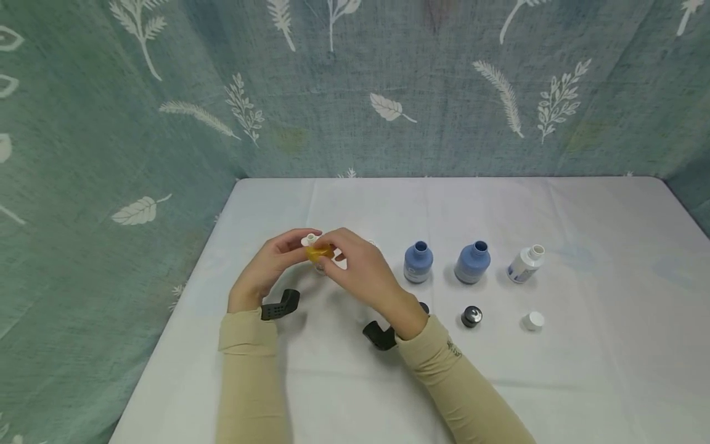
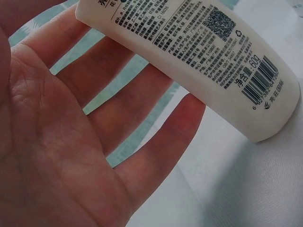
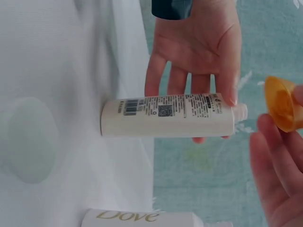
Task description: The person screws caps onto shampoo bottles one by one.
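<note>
My left hand (image 1: 265, 265) grips a white bottle (image 3: 165, 119) with printed text and a barcode, thumb near its neck and fingers behind it. The bottle stands upright, its base at the white table, and its narrow neck (image 3: 240, 112) is uncovered. Between thumb and fingers my right hand (image 1: 363, 266) pinches a yellow cap (image 3: 280, 105), which is apart from the neck with its hollow side showing in the right wrist view. In the left wrist view the bottle's back label (image 2: 213, 52) faces the camera.
Right of my hands stand two blue uncapped bottles (image 1: 418, 264) and a small white uncapped bottle (image 1: 525, 265). A black cap (image 1: 471, 316) and a white cap (image 1: 533, 320) lie nearer me. Another dark cap (image 1: 424, 308) is partly behind my right wrist. A Dove bottle (image 3: 142, 218) stands close by.
</note>
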Demonstrator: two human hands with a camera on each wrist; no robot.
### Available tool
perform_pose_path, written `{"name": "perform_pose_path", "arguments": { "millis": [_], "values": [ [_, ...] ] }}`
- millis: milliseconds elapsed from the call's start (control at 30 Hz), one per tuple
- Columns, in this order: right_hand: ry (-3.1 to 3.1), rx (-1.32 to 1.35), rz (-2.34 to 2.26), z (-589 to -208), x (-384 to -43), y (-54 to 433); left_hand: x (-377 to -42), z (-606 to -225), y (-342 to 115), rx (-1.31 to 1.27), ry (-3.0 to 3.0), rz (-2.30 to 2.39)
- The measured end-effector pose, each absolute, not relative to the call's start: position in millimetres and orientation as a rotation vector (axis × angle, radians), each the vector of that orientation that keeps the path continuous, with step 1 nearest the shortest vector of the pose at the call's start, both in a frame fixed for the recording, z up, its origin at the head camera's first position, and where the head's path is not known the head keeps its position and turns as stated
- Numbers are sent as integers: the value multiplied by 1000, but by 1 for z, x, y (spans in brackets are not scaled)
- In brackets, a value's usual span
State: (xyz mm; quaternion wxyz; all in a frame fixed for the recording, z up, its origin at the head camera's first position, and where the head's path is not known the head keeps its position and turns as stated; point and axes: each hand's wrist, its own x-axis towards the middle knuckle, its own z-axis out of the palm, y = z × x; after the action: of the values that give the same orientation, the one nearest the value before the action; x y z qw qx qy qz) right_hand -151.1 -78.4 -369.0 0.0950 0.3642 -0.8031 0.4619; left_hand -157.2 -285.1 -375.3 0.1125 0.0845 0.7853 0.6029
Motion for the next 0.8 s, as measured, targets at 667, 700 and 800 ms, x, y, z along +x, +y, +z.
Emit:
{"name": "perform_pose_path", "arguments": {
  "millis": [667, 700, 800],
  "values": [
    [-2215, 857, 1504, -370, -169, -97, -167, -403, -290, 170, 2397, 1728],
    [-2214, 851, 1496, -371, -169, -98, -167, -403, -290, 182, 2401, 1728],
    [-2214, 851, 1446, -374, -167, -103, -167, -402, -290, 210, 2400, 1742]
  ]
}}
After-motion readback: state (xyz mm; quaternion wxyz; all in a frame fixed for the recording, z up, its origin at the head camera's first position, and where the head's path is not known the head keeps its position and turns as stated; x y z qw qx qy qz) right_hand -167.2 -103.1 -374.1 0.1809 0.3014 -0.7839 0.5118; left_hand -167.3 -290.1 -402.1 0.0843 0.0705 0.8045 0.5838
